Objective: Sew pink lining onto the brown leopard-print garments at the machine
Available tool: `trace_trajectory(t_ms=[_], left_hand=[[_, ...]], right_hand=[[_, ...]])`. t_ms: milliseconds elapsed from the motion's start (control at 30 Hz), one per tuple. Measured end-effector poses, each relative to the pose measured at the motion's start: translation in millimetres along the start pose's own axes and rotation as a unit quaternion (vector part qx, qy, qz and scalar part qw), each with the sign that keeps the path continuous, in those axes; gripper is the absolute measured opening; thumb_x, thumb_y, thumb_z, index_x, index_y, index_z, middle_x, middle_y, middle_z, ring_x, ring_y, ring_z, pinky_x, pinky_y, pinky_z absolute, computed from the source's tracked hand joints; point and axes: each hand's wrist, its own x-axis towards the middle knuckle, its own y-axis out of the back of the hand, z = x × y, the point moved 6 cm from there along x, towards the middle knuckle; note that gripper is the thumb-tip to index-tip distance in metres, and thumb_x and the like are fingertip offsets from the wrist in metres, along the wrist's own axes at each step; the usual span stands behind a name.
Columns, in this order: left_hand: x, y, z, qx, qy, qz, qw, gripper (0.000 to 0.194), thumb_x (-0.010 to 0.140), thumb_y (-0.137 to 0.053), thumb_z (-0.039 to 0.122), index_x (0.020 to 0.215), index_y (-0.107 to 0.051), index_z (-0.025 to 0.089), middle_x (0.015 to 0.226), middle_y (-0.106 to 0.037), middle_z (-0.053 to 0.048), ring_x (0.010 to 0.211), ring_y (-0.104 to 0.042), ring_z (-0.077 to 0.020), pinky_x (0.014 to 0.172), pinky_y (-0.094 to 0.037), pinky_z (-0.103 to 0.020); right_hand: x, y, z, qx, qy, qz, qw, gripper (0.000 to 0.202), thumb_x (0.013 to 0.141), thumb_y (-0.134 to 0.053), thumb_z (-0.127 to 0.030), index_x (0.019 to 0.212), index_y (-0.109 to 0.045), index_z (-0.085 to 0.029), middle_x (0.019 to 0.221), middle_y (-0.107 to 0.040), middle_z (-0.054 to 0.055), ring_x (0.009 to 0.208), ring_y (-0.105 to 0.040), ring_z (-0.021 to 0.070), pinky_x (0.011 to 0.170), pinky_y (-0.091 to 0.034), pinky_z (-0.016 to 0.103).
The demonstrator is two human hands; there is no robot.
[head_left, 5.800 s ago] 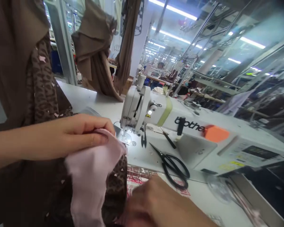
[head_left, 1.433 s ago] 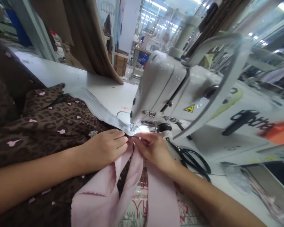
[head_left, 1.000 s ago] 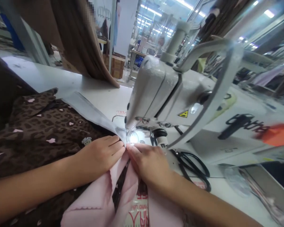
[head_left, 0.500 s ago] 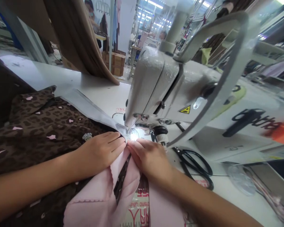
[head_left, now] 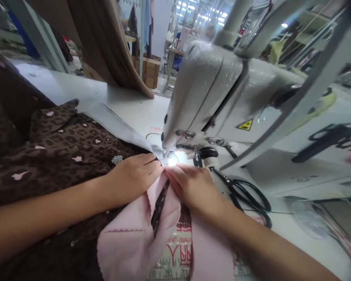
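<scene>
At the lit needle area of a white sewing machine (head_left: 204, 89), both my hands meet on fabric. My left hand (head_left: 134, 175) presses closed fingers on the edge of a pink fabric strip (head_left: 125, 238) and the dark brown leopard-print fabric (head_left: 87, 156). Close beside it, my right hand (head_left: 193, 183) pinches the pink strip near the presser foot. Beyond the fingertips, a pale grey strip (head_left: 119, 130) runs out to the left behind the needle. The leopard-print fabric spreads under my left forearm. My fingers hide the exact edge they grip.
Black-handled scissors (head_left: 248, 195) lie right of my right hand. A clear round dish (head_left: 307, 218) sits farther right. A printed ruler strip (head_left: 175, 257) shows below the pink fabric. Brown cloth (head_left: 105, 43) hangs behind the white table (head_left: 128, 101). A cardboard box (head_left: 150, 72) stands beyond.
The view has shifted, so the machine, hands and fabric appear farther right and mostly a little higher. Both hands keep their hold beside the needle, with little visible change in the fabric.
</scene>
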Motion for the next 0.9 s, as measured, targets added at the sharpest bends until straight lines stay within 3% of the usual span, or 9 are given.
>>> trace_trajectory(t_ms=[133,267,367,533,700,800,900], left_hand=[[0,-0.3,-4,-0.008,-0.003,-0.008,1.0,0.034,0.096,-0.031,0.012,0.092,-0.065,0.008,0.09,-0.067,-0.01,0.087,-0.059,-0.0223,0.077,-0.053,-0.037],[-1,8.7,-3,-0.073,-0.05,-0.011,0.996,0.034,0.098,-0.034,0.028,0.098,-0.063,0.011,0.098,-0.066,-0.01,0.096,-0.057,-0.0224,0.095,-0.047,-0.044],[-6,18.7,4,-0.111,-0.107,0.0,0.988,0.025,0.096,-0.038,0.014,0.089,-0.062,0.013,0.102,-0.065,-0.009,0.102,-0.057,-0.0188,0.104,-0.042,-0.04],[-11,19.9,7,-0.125,-0.101,-0.021,0.987,0.024,0.093,-0.039,0.006,0.079,-0.058,0.013,0.1,-0.065,-0.012,0.105,-0.059,-0.0201,0.092,-0.052,-0.033],[-14,21.8,7,-0.163,-0.09,0.03,0.982,0.027,0.092,-0.038,0.004,0.073,-0.056,0.011,0.104,-0.065,-0.015,0.106,-0.06,-0.0203,0.091,-0.053,-0.032],[-17,18.6,11,-0.152,-0.1,0.02,0.983,0.026,0.091,-0.038,0.004,0.074,-0.057,0.011,0.109,-0.064,-0.017,0.111,-0.058,-0.0217,0.098,-0.05,-0.035],[-17,18.4,20,-0.132,-0.095,0.039,0.986,0.025,0.091,-0.039,0.004,0.075,-0.057,0.01,0.103,-0.066,-0.017,0.11,-0.059,-0.0231,0.096,-0.052,-0.038]], right_hand=[[1,-1,0,-0.004,-0.004,-0.007,1.0,0.025,0.094,-0.041,-0.021,0.083,-0.063,-0.021,0.072,-0.066,0.002,0.061,-0.058,0.0163,0.05,-0.022,0.03],[4,1,6,0.05,-0.039,-0.007,0.998,0.028,0.095,-0.042,-0.025,0.081,-0.066,-0.019,0.074,-0.066,0.004,0.065,-0.058,0.0164,0.053,-0.029,0.029],[5,4,17,0.143,-0.107,-0.002,0.984,0.027,0.093,-0.045,-0.031,0.09,-0.07,-0.02,0.073,-0.066,0.004,0.063,-0.058,0.015,0.054,-0.034,0.027],[1,6,27,0.217,-0.184,-0.013,0.959,0.027,0.089,-0.049,-0.033,0.093,-0.072,-0.018,0.059,-0.061,0.002,0.048,-0.052,0.0121,0.048,-0.034,0.026],[2,8,25,0.21,-0.173,0.023,0.962,0.026,0.088,-0.048,-0.029,0.09,-0.072,-0.02,0.059,-0.062,0.0,0.048,-0.051,0.0112,0.049,-0.033,0.025],[5,4,23,0.22,-0.177,0.0,0.959,0.024,0.088,-0.049,-0.027,0.094,-0.072,-0.021,0.056,-0.061,-0.001,0.049,-0.052,0.0117,0.05,-0.033,0.025],[6,3,17,0.209,-0.154,-0.027,0.965,0.02,0.088,-0.052,-0.025,0.092,-0.071,-0.022,0.067,-0.067,0.001,0.058,-0.058,0.0132,0.053,-0.033,0.025]])
